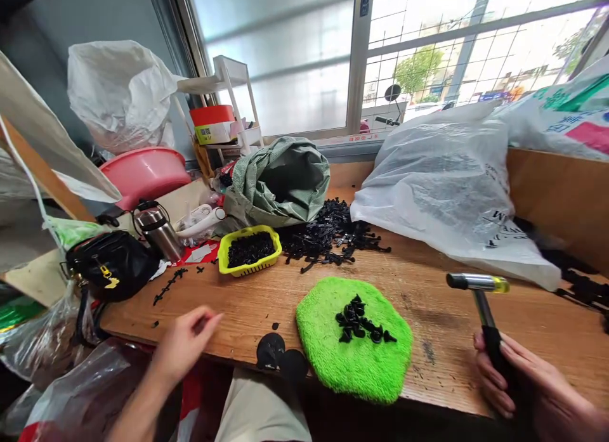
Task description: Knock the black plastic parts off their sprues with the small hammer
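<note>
My right hand (518,372) is wrapped round the black handle of a small hammer (478,283), whose silver head with a black end and a yellow end is raised over the right side of the table. My left hand (193,340) is above the table's front edge on the left, its fingers curled in and slightly blurred; what they hold, if anything, is hidden. Between the hands lies a bright green cloth pad (323,347) with a small heap of black plastic pieces (356,318) on it. Two black round discs (271,351) lie at the pad's left edge.
Behind the pad are a yellow basket (250,269) of small black parts, a pile of black parts (333,226) and an open green sack (280,175). A white plastic bag (438,188) fills the back right. A steel flask (159,233) and black pouch (114,264) stand left.
</note>
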`<action>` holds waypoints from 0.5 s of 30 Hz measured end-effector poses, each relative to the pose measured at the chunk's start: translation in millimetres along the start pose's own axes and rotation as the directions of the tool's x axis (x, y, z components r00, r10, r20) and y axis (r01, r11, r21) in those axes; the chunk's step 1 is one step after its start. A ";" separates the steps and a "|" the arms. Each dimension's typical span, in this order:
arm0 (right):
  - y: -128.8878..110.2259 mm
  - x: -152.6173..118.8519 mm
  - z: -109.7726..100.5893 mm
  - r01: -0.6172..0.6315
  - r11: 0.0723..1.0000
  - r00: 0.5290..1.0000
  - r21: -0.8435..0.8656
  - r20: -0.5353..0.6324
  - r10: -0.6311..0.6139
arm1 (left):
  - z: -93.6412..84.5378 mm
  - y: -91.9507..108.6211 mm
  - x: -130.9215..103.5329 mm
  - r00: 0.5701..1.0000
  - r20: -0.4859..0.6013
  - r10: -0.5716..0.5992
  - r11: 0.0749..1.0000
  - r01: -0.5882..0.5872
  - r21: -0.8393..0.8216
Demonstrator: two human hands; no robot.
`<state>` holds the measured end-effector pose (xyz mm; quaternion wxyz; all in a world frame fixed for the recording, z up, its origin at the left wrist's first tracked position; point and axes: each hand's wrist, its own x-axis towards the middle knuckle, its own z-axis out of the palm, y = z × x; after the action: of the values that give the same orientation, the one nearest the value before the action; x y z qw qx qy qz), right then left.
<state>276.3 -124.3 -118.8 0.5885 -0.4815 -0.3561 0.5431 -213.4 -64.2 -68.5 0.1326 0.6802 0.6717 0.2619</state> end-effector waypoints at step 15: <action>-2.3 -11.9 21.3 0.121 0.987 0.992 0.110 -0.051 -0.116 | 176.6 270.9 159.5 0.939 0.143 0.312 0.943 -0.289 -0.163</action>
<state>255.0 -132.0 -109.4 0.6538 -0.4373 -0.3400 0.5155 103.4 105.9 -42.0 0.1939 0.7835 0.5263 0.2675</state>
